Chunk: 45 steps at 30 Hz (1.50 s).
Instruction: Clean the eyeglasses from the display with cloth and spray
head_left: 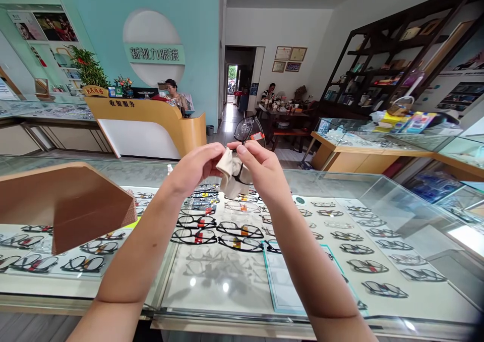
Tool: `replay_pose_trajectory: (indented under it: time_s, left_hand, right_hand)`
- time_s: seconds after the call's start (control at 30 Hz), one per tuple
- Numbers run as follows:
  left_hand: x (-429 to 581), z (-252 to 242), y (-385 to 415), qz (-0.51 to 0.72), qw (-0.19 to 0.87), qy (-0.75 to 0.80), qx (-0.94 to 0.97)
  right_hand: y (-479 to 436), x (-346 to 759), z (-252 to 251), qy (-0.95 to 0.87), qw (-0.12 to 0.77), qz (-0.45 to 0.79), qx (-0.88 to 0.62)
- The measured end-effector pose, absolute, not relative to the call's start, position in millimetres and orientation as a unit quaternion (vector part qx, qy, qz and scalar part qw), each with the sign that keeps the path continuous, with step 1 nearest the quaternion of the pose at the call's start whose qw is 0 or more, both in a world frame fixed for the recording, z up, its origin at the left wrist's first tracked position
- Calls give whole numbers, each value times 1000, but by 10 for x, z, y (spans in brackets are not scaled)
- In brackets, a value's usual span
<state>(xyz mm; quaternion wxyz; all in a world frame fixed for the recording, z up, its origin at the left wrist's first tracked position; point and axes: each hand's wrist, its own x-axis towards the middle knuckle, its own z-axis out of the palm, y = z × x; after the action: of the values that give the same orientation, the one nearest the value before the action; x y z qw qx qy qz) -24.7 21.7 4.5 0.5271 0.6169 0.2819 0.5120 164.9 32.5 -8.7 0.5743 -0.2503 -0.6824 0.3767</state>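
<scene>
Both my hands are raised together above a glass display counter (212,301). They hold a pair of dark-framed eyeglasses (245,129), one lens standing up above my fingers with a red-and-white sticker near it. A beige cleaning cloth (229,178) hangs between the hands, wrapped around part of the frame. My left hand (198,165) pinches the cloth's left side. My right hand (262,163) is closed around the glasses and the cloth's right edge, so the exact grip is partly hidden. Beneath them, rows of eyeglasses (240,229) lie in the counter.
A brown box (68,195) stands on the counter at left. A teal-edged white tray (289,281) lies near my right forearm. Beyond are a cash desk (143,122) with a seated person (176,97), a table with another person (269,92), and more glass cases (359,140).
</scene>
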Motion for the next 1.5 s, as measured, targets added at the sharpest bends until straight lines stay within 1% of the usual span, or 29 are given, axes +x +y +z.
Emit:
replay_pose_trajectory:
  time_s: [0.17,0.33,0.47,0.73,0.87,1.03,1.17,1.33,1.5]
  left_hand:
    - [-109,-1,169,551,477,295,618]
    - [-6,-67,170,525,510,314,605]
    - [2,-75,157,511,490,291,644]
    - [133,-152,137,565,480,241,627]
    - [224,-248,132,594,428,237,639]
    - [324,-323,87,645,336,271,630]
    - [425,-370,61,681,323,293,588]
    - [494,-392,12,713,312,289,558]
    - [505,-348,-64,733,264,295,553]
  right_hand:
    - [334,1593,-125,-651,588,421,-230]
    - [343,1575,-144,-628,593,459,-206]
    - [349,1574,-158,-629,607,446,-190]
    - [321,1501,-214,-578,607,518,-171]
    - [281,1490,-181,-555,617,529,-178]
    - [186,1408,-187,-555,640,499,-183]
    - [133,1309,-248,-550,658,475,-197]
    - [46,1254,-283,-540,687,458,-164]
    - [-27,1227,-287,-567,680,435,-166]
